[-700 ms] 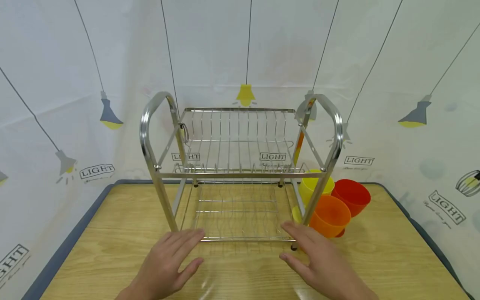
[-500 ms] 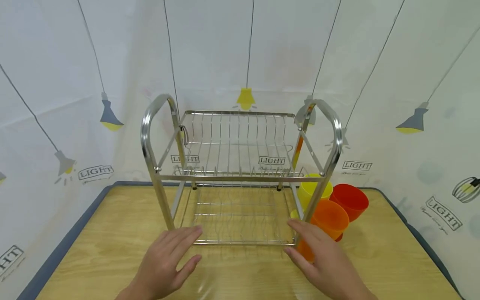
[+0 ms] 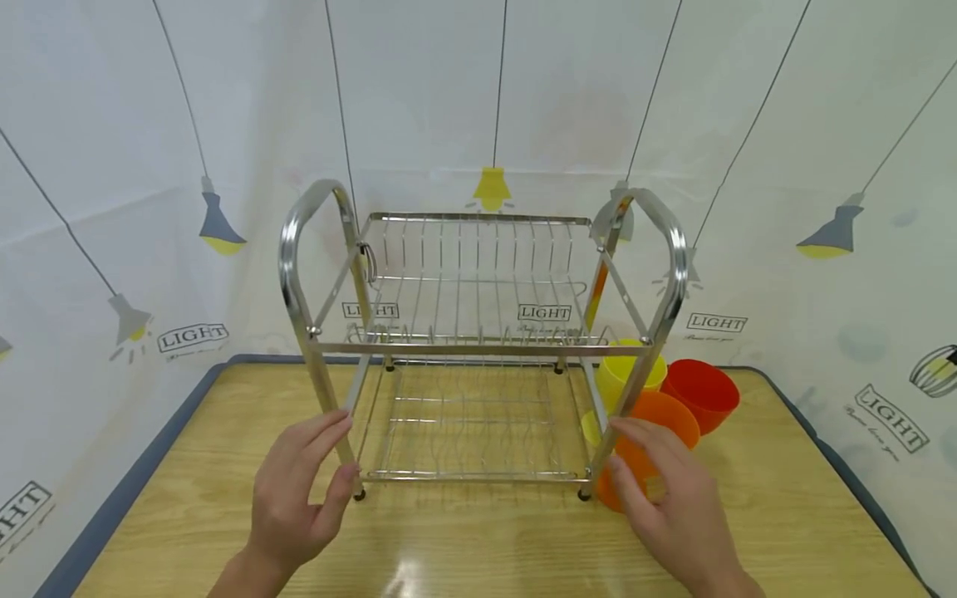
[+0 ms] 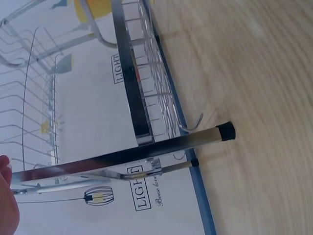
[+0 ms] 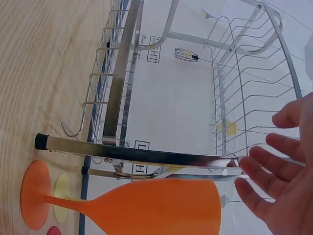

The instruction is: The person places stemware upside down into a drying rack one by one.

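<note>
A two-tier metal dish rack [image 3: 478,350] stands upright on the wooden table, both tiers bare. My left hand [image 3: 295,490] is at its left front leg, fingertips right at the metal and fingers extended. On the other side my right hand [image 3: 676,507] has its fingertips at the right front leg, thumb spread below the fingers. The right wrist view shows that hand's fingers [image 5: 279,159] loosely extended at the leg, not wrapped round it. Only a bit of the left hand [image 4: 7,210] enters the left wrist view, beside the rack's upper end.
Right of the rack stand an orange goblet [image 3: 661,419], a yellow goblet [image 3: 631,374] and a red goblet [image 3: 700,390]. The orange one is closest to my right hand. A lamp-print sheet [image 3: 419,91] hangs behind the wooden table [image 3: 463,540].
Both hands have moved apart, the left one to the left and the right one to the right, from in front of the lower tier to the front legs. The rack stays put.
</note>
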### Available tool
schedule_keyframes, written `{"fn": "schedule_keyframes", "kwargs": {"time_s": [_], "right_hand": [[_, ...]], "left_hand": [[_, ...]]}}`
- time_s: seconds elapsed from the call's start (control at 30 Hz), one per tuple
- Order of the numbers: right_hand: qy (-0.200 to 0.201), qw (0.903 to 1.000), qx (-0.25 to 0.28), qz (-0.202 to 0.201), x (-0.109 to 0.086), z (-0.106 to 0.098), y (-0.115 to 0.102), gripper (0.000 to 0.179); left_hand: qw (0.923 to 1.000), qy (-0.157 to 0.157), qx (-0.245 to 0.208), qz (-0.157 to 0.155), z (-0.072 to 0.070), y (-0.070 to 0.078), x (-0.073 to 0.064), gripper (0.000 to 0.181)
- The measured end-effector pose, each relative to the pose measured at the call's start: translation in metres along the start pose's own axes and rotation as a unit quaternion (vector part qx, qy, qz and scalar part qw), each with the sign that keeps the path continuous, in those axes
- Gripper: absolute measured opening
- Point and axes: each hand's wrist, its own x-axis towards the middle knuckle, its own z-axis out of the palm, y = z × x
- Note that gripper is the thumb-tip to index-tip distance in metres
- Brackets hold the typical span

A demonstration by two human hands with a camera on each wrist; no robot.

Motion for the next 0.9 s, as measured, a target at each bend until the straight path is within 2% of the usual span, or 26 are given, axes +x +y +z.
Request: {"fn": "schedule_keyframes", "kwargs": {"time_s": [0.2,0.33,0.47,0.67,0.9], "right_hand": [[0.034,0.9978,0.0,0.056,0.001,-0.004,0.003,0.033],[0.061,0.994,-0.004,0.09,0.002,-0.005,0.006,0.033],[0.068,0.9894,-0.008,0.128,0.003,-0.005,0.01,0.036],[0.064,0.9834,-0.01,0.17,0.003,-0.005,0.016,0.043],[0.009,0.9739,-0.032,0.225,0.002,-0.005,0.022,0.063]], "left_hand": [[0.9991,0.037,0.012,-0.019,-0.001,-0.002,0.008,0.04],[0.9976,0.058,0.029,-0.023,0.0,-0.005,0.011,0.041],[0.9952,0.074,0.05,-0.041,0.001,-0.009,0.01,0.042],[0.9918,0.074,0.07,-0.078,0.002,-0.013,0.006,0.045],[0.9892,0.041,0.074,-0.119,0.0,-0.013,0.005,0.049]]}}
